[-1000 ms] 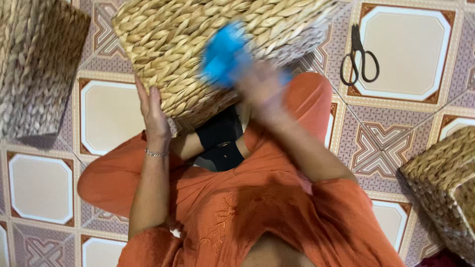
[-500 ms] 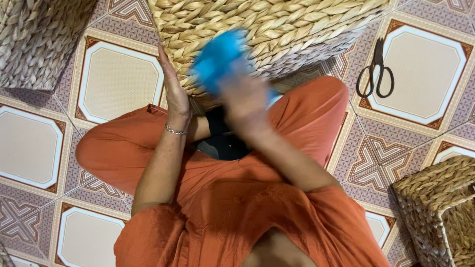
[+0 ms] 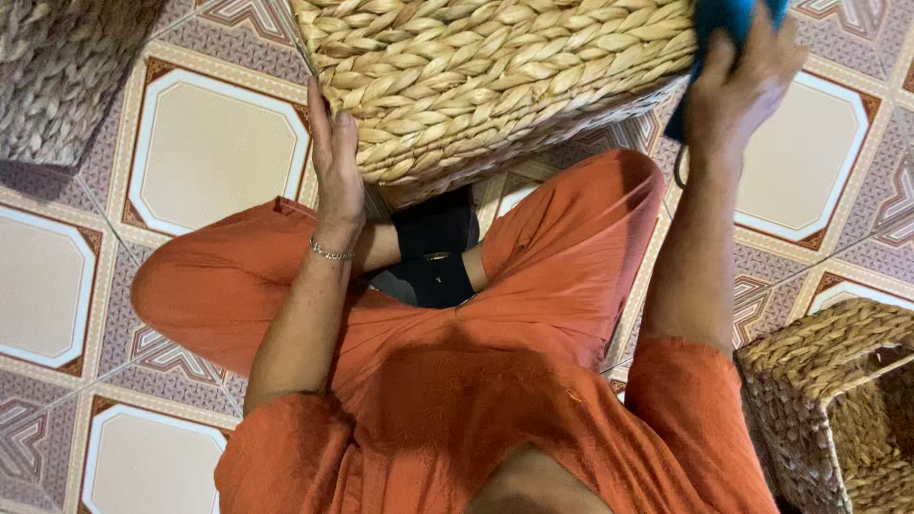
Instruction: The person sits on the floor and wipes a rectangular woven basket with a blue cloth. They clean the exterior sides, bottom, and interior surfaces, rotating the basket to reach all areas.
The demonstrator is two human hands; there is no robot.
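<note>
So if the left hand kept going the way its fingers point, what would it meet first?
Probably nothing new: the left hand already lies flat against the side of the woven basket, fingers pointing up along it; beyond lies patterned floor tile.

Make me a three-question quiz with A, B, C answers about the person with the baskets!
1. Where is the left hand?
A. Flat against the side of the big basket
B. On the floor
C. Inside the small basket

2. What colour is the cloth in the right hand?
A. Red
B. Blue
C. White

3. How does the big basket sit?
A. Flat on the tiles
B. Hanging on a wall
C. Tilted over the person's crossed legs

Answers:
1 A, the open palm presses the woven side.
2 B, a blue cloth shows at the top edge above the fingers.
3 C, its lower edge slants above the orange trousers.
</note>
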